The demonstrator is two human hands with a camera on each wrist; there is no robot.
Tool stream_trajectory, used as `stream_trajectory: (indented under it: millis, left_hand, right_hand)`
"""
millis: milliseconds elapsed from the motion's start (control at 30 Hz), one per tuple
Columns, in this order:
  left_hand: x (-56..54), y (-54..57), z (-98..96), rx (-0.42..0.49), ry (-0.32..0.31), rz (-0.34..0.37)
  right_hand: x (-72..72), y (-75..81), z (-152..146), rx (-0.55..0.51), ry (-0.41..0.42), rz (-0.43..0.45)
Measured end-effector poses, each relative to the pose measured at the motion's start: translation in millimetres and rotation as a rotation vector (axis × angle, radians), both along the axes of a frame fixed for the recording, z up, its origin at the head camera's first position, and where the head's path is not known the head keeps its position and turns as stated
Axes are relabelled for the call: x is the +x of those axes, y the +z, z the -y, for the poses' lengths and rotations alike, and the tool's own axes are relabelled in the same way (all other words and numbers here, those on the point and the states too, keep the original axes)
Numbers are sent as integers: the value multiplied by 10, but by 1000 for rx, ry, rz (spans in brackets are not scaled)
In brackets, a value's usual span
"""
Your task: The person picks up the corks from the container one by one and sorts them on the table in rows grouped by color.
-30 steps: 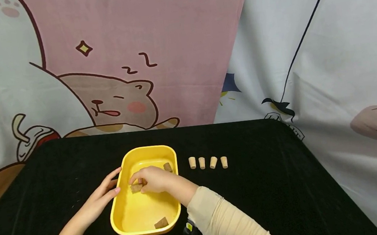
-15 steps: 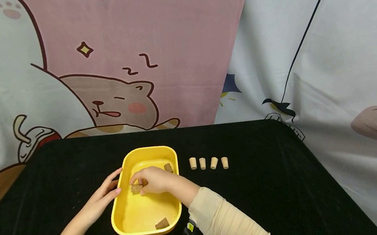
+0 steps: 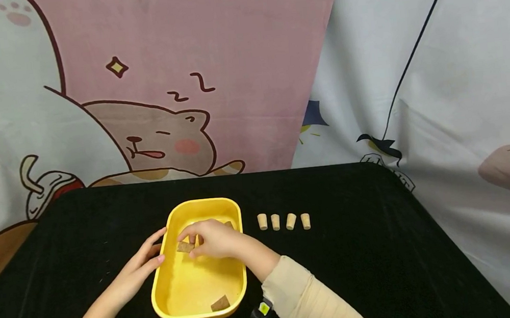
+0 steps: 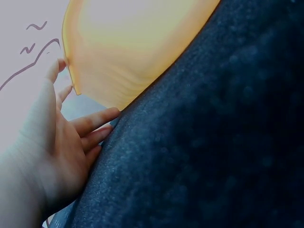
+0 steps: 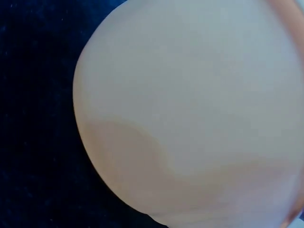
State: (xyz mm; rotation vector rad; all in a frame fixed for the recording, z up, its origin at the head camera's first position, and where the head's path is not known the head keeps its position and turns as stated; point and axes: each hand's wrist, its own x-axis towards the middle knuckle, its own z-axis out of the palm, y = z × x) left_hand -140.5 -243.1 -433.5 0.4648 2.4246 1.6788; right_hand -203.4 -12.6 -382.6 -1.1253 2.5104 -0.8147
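Note:
My left hand (image 3: pixel 134 270) rests against the left side of a yellow plastic tray (image 3: pixel 161 311), its fingers fairly straight at the rim. In the left wrist view, the left hand (image 4: pixel 71 142) has fingertips touching the tray's outer wall (image 4: pixel 114 80). My right hand (image 3: pixel 214 239) reaches into the tray and pinches a brown cork (image 3: pixel 185 247) between thumb and fingers. A second brown cork (image 3: pixel 220 303) lies near the tray's front right corner. Another cork (image 3: pixel 229 224) is partly hidden behind the right hand. The right wrist view shows only the pale, blurred tray (image 5: pixel 190 95), no fingers.
Several light tapered corks (image 3: pixel 275 222) stand in a row right of the tray on the black cloth-covered table (image 3: pixel 361 256). A small black device (image 3: pixel 261 312) sits under the right sleeve (image 3: pixel 314 296). A printed curtain (image 3: pixel 247 78) hangs behind the table.
My right hand has risen slightly and shifted a little away from me, with the brown cork coming up with it. The left hand keeps its place at the tray.

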Motion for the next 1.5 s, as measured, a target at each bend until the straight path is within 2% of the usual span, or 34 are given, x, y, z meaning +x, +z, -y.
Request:
stream_trajectory:
  millis: [467, 733, 1100, 1300, 1500]
  left_hand:
    - [18, 11, -15, -29, 27, 17]
    - [19, 20, -15, -28, 28, 39]
    - [16, 19, -6, -12, 19, 33]
    - [17, 18, -4, -10, 13, 39]
    - [19, 24, -2, -6, 7, 36]
  right_hand:
    - [108, 127, -242, -162, -14, -25]
    - [222, 228, -398, -201, -42, -21]
    - [323, 248, -654, -309, -56, -31]
    - [361, 248, -834, -347, -113, -21]
    - [364, 210, -1027, -374, -171, -68]
